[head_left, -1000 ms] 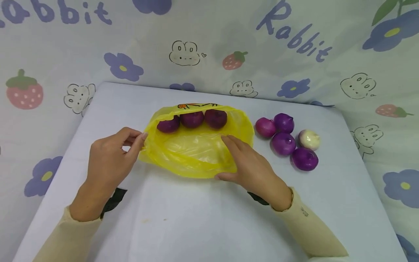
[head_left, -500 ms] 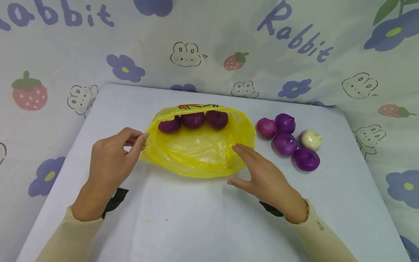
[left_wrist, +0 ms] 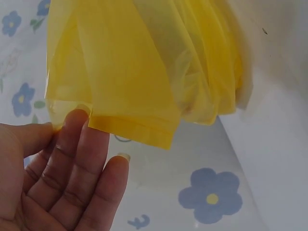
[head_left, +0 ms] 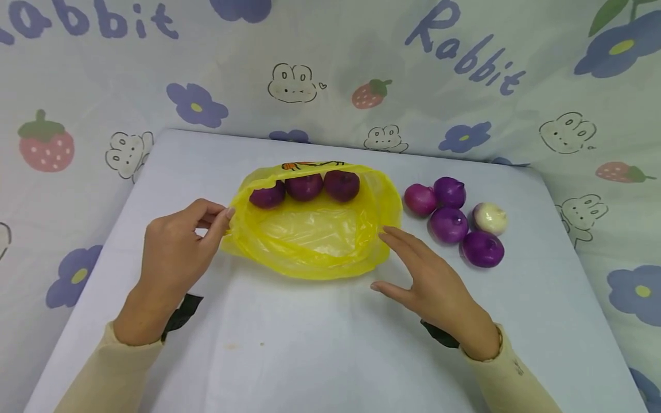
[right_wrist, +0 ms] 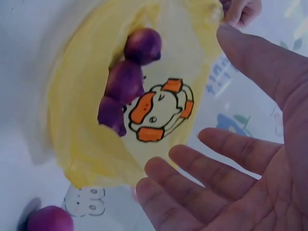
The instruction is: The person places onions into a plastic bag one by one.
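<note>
A yellow plastic bag (head_left: 315, 269) lies on the table with its mouth spread toward me. Three purple onions (head_left: 304, 187) rest in a row inside it, at the far side. At the bag's left edge my left hand (head_left: 178, 246) pinches the plastic between thumb and fingers; the left wrist view also shows the hand (left_wrist: 72, 168) on the yellow edge. My right hand (head_left: 439, 287) is by the bag's right rim, fingers extended and thumb apart, holding nothing. In the right wrist view its palm and straight fingers (right_wrist: 202, 187) show before the bag.
Right of the bag sits a cluster of several purple onions (head_left: 448, 225), with a pale, whitish onion (head_left: 490, 219) among them. The white table (head_left: 299, 361) meets a cloth backdrop (head_left: 330, 46) printed with rabbits, flowers and strawberries.
My right hand has drawn back from inside the bag's mouth, toward the right and nearer me. The left hand keeps its pinch on the bag's edge; the onions stay put.
</note>
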`<state>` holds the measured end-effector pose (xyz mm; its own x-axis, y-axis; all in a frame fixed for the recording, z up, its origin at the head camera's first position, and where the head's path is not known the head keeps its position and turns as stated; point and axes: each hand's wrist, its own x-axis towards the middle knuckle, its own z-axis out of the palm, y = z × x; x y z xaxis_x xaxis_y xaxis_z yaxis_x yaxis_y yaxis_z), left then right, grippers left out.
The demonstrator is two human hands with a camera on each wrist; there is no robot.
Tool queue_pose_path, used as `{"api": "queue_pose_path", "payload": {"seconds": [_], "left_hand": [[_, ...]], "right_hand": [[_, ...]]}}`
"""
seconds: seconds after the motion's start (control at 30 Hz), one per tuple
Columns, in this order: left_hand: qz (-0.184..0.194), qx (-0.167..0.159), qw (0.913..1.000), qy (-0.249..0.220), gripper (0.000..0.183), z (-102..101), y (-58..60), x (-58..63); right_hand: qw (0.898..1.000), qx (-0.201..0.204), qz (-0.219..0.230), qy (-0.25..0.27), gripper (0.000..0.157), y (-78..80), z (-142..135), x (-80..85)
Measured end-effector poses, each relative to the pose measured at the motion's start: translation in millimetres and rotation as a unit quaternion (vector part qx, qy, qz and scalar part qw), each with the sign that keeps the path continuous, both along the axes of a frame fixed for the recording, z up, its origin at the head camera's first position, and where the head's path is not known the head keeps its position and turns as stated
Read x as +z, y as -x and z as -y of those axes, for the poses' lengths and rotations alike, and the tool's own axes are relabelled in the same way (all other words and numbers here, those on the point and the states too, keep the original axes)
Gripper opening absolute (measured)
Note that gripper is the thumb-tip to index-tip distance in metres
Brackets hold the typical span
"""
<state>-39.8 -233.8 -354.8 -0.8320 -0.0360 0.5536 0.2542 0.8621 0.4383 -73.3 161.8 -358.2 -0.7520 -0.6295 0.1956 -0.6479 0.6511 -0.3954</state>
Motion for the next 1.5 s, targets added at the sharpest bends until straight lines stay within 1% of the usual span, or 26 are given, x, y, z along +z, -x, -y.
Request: {"api": "queue_pose_path", "payload": {"seconds": [0.17, 0.33, 0.5, 0.67, 1.0, 1.1, 1.3, 1.37, 1.5], "left_hand": [[-0.001, 0.003, 1.0, 0.004, 0.011, -0.5, -0.4, 1.1], [-0.003, 0.005, 1.0, 0.002, 0.01, -0.8, -1.7, 2.6], [0.0, 0.004, 1.0, -0.002, 0.01, -2.8, -1.5, 2.6], [0.003, 0.009, 1.0, -0.001, 0.01, -4.2, -2.3, 2.1], [0.004, 0.012, 0.9999, 0.003, 0.011, -5.9, -4.4, 2.5], [0.003, 0.012, 0.9999, 0.003, 0.012, -6.5, -5.0, 2.7], [-0.004, 0.015, 0.9999, 0.007, 0.012, -6.6, -6.3, 3.4], [-0.004, 0.015, 0.9998, 0.008, 0.012, -6.4, -6.6, 3.1], [-0.008, 0.015, 0.9998, 0.005, 0.012, -5.5, -7.4, 1.9]], "right_hand": [[1.0, -0.002, -0.003, 0.007, 0.091, 0.4, -11.4, -1.9], [1.0, 0.002, 0.011, 0.0, 0.091, -0.6, -20.3, -6.0], [1.0, -0.005, 0.022, -0.007, 0.089, -3.5, -26.7, -8.9], [0.999, -0.015, 0.031, -0.01, 0.09, -4.7, -30.7, -8.5], [0.999, -0.042, 0.017, -0.01, 0.091, -4.6, -44.7, -11.6], [0.998, -0.05, 0.026, -0.016, 0.097, -3.2, -49.5, -12.0], [0.993, -0.075, 0.078, -0.038, 0.122, 1.0, -60.7, -14.0], [0.992, -0.081, 0.085, -0.043, 0.125, 2.8, -64.3, -15.4], [0.992, -0.087, 0.082, -0.045, 0.123, 7.0, -69.9, -17.5]]}}
